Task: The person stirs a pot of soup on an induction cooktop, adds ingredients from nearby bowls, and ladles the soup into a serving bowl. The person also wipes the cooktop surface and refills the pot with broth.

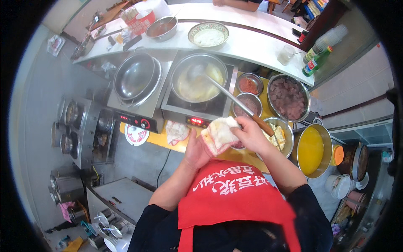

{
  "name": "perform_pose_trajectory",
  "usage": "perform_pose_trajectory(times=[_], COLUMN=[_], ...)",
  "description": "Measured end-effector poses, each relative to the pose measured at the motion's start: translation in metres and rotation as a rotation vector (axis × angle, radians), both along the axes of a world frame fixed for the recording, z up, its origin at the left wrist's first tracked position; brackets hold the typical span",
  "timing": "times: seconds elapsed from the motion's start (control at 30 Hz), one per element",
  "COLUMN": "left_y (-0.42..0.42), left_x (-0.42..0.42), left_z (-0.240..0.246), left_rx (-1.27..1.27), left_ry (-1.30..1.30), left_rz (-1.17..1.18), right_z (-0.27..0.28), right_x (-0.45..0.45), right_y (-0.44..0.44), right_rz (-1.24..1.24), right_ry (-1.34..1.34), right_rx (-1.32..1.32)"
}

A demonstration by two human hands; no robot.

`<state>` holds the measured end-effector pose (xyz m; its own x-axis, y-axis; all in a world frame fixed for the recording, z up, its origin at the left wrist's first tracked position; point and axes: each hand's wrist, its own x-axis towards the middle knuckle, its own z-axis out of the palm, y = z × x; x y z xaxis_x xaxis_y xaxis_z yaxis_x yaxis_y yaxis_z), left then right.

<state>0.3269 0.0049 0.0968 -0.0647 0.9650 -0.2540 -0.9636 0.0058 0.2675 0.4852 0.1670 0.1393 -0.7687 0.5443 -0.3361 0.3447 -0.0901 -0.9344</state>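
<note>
A folded white cloth point(220, 134) with red edging is between my hands, in front of the induction cookers. My right hand point(252, 134) grips its right side, thumb on top. The palm of my left hand point(198, 151) lies against the cloth's left side, thumb raised; the cloth hides its fingers. Beyond them, a steaming pot point(199, 100) of pale yellowish liquid sits on the right cooker point(171, 105). A ladle point(228, 92) stands in it, its bowl in the liquid. The ladle's wooden handle point(263, 125) slants out just past my right hand.
On the left cooker point(151, 121) are stacked pans point(135, 75). To the right stand bowls of red sauce point(248, 85) and dark reddish-brown pieces point(288, 99), and a pot of yellow liquid point(311, 151). A patterned bowl point(208, 34) and green bottle point(316, 63) stand on the white counter point(252, 41). Across it rests a person's arm point(236, 3).
</note>
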Motion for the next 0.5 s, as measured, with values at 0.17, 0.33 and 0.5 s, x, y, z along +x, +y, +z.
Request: perform_pose_trajectory(times=[0.17, 0.33, 0.5], left_y=[-0.018, -0.026, -0.07], left_x=[0.002, 0.005, -0.023], left_z=[-0.036, -0.066, -0.134], left_rx=[-0.12, -0.305, -0.622], left_ry=[0.375, 0.279, 0.453], left_rz=[0.038, 0.009, 0.038], right_z=[-0.012, -0.028, -0.028], right_x=[-0.014, -0.025, 0.011], right_y=[-0.021, -0.04, -0.029], right_rz=[0.162, 0.503, 0.394], right_ry=[0.075, 0.083, 0.011], right_rx=[0.392, 0.289, 0.188])
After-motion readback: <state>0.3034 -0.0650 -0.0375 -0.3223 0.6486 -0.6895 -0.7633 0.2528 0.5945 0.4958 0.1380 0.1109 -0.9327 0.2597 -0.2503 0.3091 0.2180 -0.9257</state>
